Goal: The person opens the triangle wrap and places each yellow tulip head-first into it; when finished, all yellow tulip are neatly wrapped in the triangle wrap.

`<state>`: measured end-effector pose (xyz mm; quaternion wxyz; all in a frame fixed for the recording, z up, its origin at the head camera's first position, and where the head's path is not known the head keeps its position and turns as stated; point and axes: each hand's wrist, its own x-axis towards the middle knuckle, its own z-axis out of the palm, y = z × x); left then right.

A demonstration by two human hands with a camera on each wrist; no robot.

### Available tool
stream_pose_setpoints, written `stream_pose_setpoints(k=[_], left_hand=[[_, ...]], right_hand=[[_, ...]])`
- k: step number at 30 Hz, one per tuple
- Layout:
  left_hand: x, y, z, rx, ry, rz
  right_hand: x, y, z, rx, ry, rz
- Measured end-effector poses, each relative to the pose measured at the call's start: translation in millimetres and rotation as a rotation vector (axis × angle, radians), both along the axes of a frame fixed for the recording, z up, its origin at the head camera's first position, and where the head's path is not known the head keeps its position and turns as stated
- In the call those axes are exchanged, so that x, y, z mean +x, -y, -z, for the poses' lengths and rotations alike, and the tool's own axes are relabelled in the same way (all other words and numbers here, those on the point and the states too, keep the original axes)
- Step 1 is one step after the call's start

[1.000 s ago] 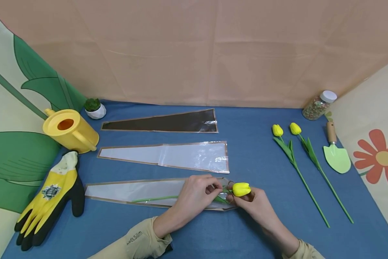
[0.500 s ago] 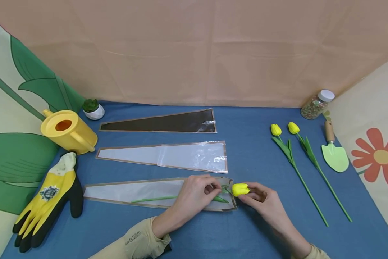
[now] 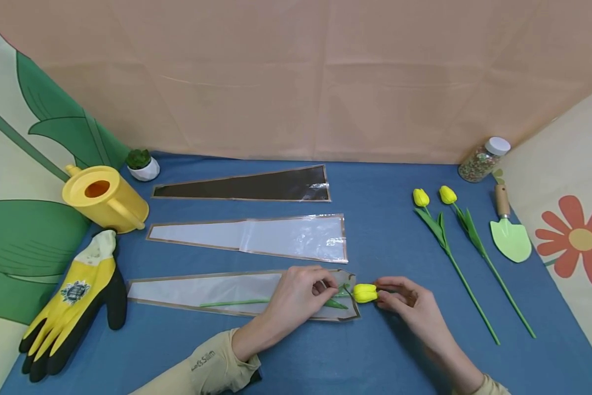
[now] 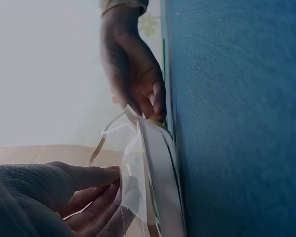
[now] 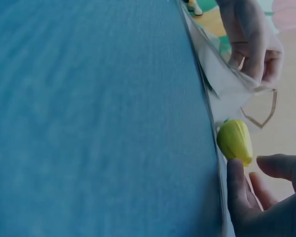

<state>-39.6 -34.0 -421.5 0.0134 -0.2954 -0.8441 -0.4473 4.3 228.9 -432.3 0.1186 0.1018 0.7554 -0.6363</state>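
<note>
A yellow tulip (image 3: 365,293) lies with its green stem inside a tapered clear flower sleeve (image 3: 177,291), its bloom at the wide mouth. My left hand (image 3: 300,291) pinches the sleeve's upper film near the mouth, lifting it off the backing, as the left wrist view shows. Just right of the bloom is my right hand (image 3: 409,307). In the right wrist view, one fingertip (image 5: 234,168) touches the tip of the bloom (image 5: 235,141), while the other digits stand apart from it. Part of the stem is hidden behind my left hand.
Behind lie a white sleeve (image 3: 286,237) and a black one (image 3: 256,185). Two more tulips (image 3: 441,236), a green trowel (image 3: 511,241) and a jar (image 3: 483,159) are at right. A yellow watering can (image 3: 105,197), potted plant (image 3: 144,165) and glove (image 3: 75,302) stand or lie left.
The tulip has slid slightly left, further into the sleeve. My right hand has shifted right, from around the bloom to its tip. My left hand keeps its pinch on the film.
</note>
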Motion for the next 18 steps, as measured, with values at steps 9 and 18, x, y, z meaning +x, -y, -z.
stream_pose_setpoints(k=[9,18], left_hand=[[-1.3,-1.3,-0.3,-0.017,-0.014,-0.005],[0.1,-0.4,-0.5,-0.038,0.003,-0.005]], right_hand=[[-1.5,-6.7,2.1,0.005,0.02,-0.063],[-1.1,-0.1,-1.8,-0.036,0.043,-0.105]])
